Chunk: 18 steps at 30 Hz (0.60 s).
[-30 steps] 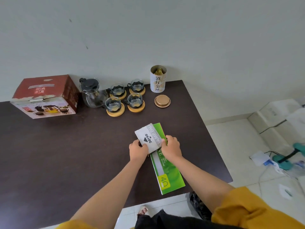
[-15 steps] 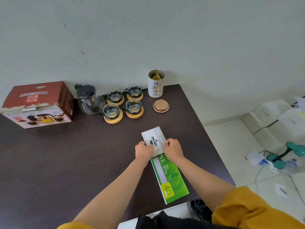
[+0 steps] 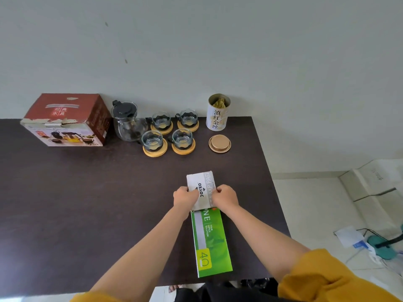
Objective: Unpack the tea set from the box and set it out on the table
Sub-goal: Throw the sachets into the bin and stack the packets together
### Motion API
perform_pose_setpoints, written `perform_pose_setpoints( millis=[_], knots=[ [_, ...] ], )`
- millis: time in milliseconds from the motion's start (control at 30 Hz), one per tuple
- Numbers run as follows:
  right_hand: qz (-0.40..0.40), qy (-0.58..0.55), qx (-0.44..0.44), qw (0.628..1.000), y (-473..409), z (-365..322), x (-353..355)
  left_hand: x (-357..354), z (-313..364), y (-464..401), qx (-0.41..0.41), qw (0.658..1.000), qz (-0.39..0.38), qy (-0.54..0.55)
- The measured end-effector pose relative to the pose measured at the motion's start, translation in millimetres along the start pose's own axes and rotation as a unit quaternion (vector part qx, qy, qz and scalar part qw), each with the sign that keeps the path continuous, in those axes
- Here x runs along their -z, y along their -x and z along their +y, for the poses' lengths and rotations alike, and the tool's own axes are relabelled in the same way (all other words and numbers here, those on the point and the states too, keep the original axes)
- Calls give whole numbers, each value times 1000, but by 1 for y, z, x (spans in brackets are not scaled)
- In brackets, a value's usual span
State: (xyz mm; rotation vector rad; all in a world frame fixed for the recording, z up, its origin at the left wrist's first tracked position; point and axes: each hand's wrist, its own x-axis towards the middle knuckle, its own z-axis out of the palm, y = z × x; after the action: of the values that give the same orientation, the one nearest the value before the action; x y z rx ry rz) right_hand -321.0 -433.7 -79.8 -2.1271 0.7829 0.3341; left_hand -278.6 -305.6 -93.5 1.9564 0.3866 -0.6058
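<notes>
The glass teapot [image 3: 127,124] and four glass cups [image 3: 152,140] on round wooden coasters stand in the upper middle of the frame, on the dark counter [image 3: 65,192]. The red box [image 3: 65,120] stands at upper left, beside the teapot. Right of the cups are an open tea tin [image 3: 217,114] and its lid [image 3: 219,143]. At lower centre, the left hand [image 3: 185,198] and right hand [image 3: 225,196] each have their grip on a white carton [image 3: 201,188], which lies on a green package [image 3: 210,243]. Behind is a pale wall [image 3: 196,51]; at right, a tiled floor [image 3: 316,203].

Home room: dark table [image 3: 87,192], tea tin [image 3: 217,115], tiled floor [image 3: 316,205].
</notes>
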Motion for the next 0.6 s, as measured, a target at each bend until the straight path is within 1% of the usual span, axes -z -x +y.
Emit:
perform_pose_setpoints(
  millis=[167, 267, 400, 533, 600],
  knots=[
    [-29, 14, 10, 999, -9, 3, 4, -2, -1, 3, -1, 1000, 15, 7],
    [-31, 5, 1, 1000, -11, 2, 6, -3, -3, 6, 6, 1000, 14, 22],
    [-28, -38, -47, 998, -13, 1, 0, -5, -5, 8, 14, 999, 24, 34],
    [-33, -73, -57, 995, -15, 3, -8, -6, 0, 12, 13, 998, 54, 14],
    [-33, -107, -69, 991, -15, 4, -9, -6, 2, 13, 26, 997, 59, 36]
  ],
)
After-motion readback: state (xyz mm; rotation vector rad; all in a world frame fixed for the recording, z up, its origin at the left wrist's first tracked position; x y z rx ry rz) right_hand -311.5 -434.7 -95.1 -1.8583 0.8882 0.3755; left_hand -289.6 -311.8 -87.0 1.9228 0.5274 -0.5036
